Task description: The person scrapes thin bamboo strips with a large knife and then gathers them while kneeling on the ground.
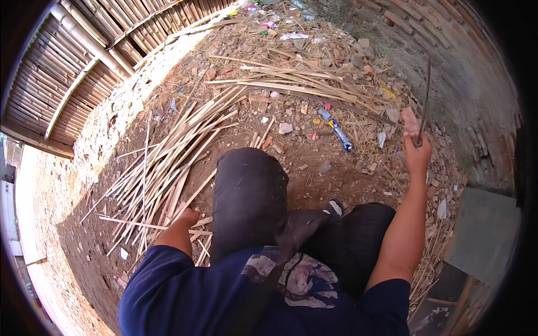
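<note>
My right hand [417,154] is raised at the right, closed around the lower end of a long, thin, dark tool [426,98]. The tool points upward past a wall; whether it is a blade or a rod cannot be told. Low beside my left knee, my left hand [189,217] is closed among pale split bamboo strips [168,162]. Its fingers are mostly hidden, so what it grips does not show. The strips fan out in a loose pile on the dirt. More strips [302,81] lie crosswise farther ahead.
Stones, rubble and litter cover the ground, including a blue wrapper [340,134] and a brick piece [411,120]. A weathered brick wall [465,73] rises at right, with a grey panel [485,229] below. A bamboo slat wall [50,73] stands far left.
</note>
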`<act>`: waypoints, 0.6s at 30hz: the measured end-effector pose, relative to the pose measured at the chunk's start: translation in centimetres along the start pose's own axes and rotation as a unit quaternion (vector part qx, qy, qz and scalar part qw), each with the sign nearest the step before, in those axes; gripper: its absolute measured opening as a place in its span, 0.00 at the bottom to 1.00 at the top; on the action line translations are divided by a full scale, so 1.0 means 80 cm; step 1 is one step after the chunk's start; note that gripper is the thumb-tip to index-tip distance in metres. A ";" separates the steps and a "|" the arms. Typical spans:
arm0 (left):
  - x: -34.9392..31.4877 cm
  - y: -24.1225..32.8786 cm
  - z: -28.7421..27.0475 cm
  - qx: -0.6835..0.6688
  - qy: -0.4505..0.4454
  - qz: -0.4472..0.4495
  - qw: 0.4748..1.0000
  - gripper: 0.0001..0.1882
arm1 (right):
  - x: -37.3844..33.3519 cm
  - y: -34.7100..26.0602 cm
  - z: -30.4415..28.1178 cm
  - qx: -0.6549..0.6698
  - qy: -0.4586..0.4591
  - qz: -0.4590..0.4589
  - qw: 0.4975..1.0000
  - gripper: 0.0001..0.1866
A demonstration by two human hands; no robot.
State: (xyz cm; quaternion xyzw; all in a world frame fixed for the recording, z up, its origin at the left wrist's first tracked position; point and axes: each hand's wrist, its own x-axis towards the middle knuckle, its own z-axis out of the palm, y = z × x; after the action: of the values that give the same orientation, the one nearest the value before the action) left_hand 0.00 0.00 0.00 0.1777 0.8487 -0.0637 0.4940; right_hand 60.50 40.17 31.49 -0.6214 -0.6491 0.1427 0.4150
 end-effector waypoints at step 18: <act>0.065 0.024 -0.023 0.116 0.184 -0.038 0.975 0.31 | -0.073 0.086 0.033 -0.076 -0.291 0.331 0.894 0.15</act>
State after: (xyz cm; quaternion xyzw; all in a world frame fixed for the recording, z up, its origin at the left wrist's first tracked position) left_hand -3.11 3.52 -3.42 0.2101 0.9182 -0.1464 0.3023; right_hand 62.64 36.93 22.92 -0.7610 -0.5062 0.3963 0.0875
